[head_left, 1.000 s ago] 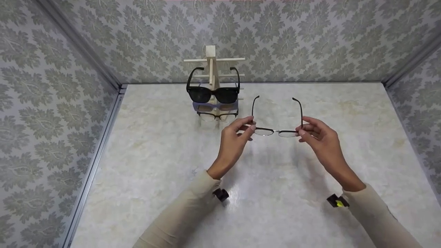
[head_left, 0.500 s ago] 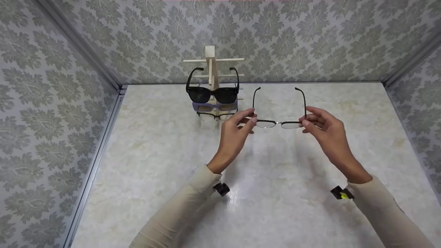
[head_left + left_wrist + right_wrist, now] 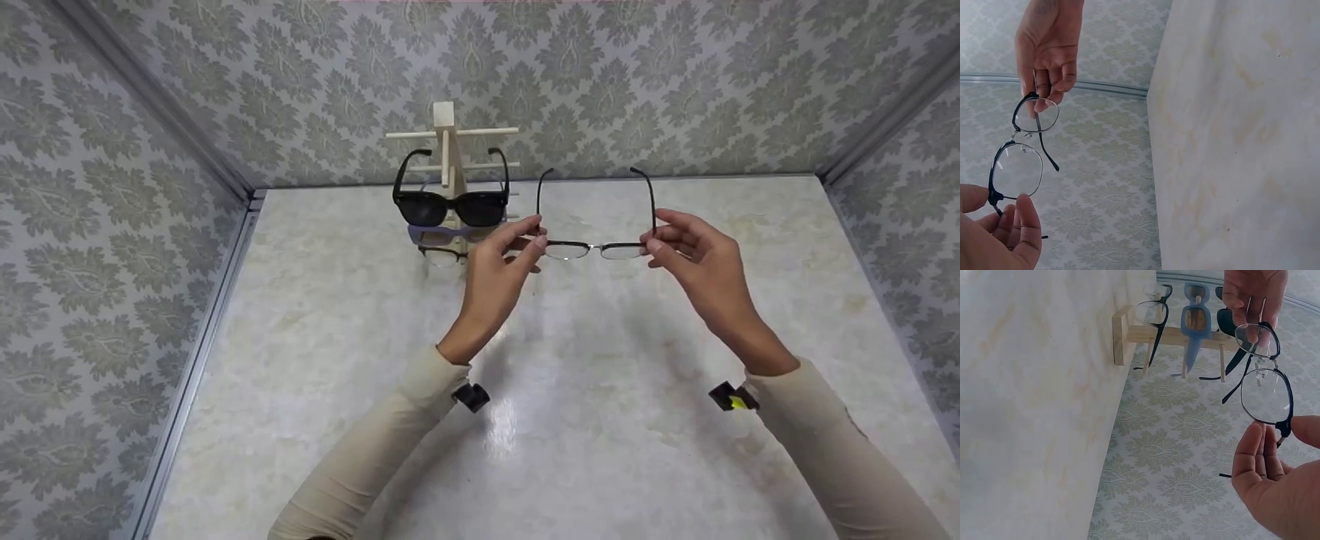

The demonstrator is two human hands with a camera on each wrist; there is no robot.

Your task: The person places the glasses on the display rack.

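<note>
A pair of eyeglasses (image 3: pixel 568 244) with black upper rims and clear lenses is held up between both hands, its temples unfolded and pointing away. My left hand (image 3: pixel 496 270) pinches the left hinge corner with thumb and fingers. At the opposite hinge, my right hand (image 3: pixel 701 270) pinches the frame the same way. In the left wrist view the eyeglasses (image 3: pixel 1018 171) show thin metal lower rims and clear nose pads. The right wrist view has the right hand (image 3: pixel 1275 484) at the near hinge and the left hand (image 3: pixel 1258 295) at the far one.
Left of the hands stands a wooden eyewear rack (image 3: pixel 444 116) with crossbars; its top bar holds nothing. Below hang black sunglasses (image 3: pixel 421 209), blue-framed sunglasses (image 3: pixel 431 235) and clear dark-rimmed glasses (image 3: pixel 442 256), partly behind the left hand. Patterned walls (image 3: pixel 570 75) enclose the marbled table (image 3: pixel 337 315).
Both hands have carried the eyeglasses farther from the body, up in the head view. The left hand now covers more of the lowest glasses on the rack. The head view has shifted slightly.
</note>
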